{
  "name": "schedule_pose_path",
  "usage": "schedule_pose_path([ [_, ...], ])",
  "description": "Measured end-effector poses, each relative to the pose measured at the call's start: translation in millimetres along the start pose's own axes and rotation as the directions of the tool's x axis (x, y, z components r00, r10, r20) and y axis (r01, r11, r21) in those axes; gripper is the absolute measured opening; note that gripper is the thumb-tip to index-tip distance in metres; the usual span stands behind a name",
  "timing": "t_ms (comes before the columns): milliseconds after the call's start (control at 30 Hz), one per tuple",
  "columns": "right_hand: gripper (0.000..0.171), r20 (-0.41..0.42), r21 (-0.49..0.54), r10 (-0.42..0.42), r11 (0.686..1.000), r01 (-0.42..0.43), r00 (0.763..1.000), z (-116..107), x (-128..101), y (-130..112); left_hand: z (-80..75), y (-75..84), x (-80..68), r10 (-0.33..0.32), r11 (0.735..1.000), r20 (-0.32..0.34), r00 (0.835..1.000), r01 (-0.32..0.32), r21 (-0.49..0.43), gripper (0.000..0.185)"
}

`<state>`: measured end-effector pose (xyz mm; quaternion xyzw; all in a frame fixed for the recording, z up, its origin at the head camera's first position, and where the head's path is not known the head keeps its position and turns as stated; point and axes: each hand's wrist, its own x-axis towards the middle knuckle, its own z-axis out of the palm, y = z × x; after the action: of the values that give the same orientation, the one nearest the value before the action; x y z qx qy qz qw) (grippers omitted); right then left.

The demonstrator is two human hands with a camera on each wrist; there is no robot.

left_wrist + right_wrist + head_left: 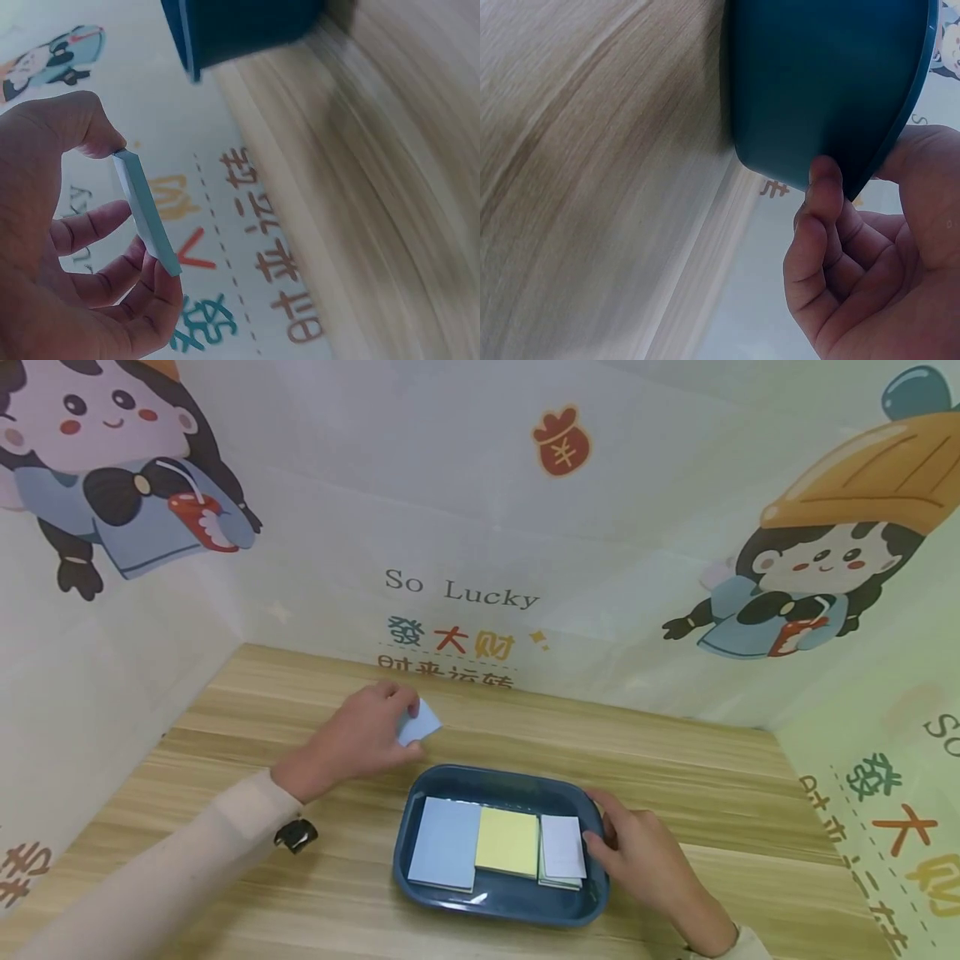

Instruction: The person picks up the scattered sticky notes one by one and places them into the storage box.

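Between thumb and fingertips, my left hand [365,731] holds a small light-blue sticky note pad [420,723] above the table, behind the tray's left end. The left wrist view shows that pad [146,212] edge-on, as a thin block. My right hand [641,856] pinches the right rim of a dark blue plastic tray [502,910], thumb inside and fingers outside. In the tray, from left to right, lie a large blue pad [444,843], a yellow pad [507,842] and a small pale lilac pad [562,846] on top of greenish ones.
The tray stands on a wood-grain table [330,893]. A pale printed cloth [420,510] with cartoon figures and lettering rises behind the table and along both sides. A dark watch-like object [296,835] sits at my left wrist.
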<state>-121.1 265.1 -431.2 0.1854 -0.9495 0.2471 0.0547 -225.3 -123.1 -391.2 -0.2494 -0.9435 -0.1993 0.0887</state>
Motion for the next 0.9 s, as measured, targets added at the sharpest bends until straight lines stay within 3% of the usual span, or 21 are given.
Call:
schedule_pose_path([
  [133,0.048,0.005,-0.003,0.003,1.000,-0.003,1.000,0,0,0,1.6,11.4,1.4,0.049,0.999,-0.016,0.999,-0.049,-0.008,0.038],
  [433,0.048,0.000,-0.008,-0.011,1.000,0.011,1.000,1,1,2,5.5,43.1,5.9,0.161,0.987,0.024,0.987,-0.161,-0.013,0.038],
  [900,0.049,0.002,-0.005,-0.002,1.000,0.002,1.000,2,0,2,11.4,92.0,15.6,0.320,0.947,0.117,0.940,-0.320,-0.015,0.038],
])
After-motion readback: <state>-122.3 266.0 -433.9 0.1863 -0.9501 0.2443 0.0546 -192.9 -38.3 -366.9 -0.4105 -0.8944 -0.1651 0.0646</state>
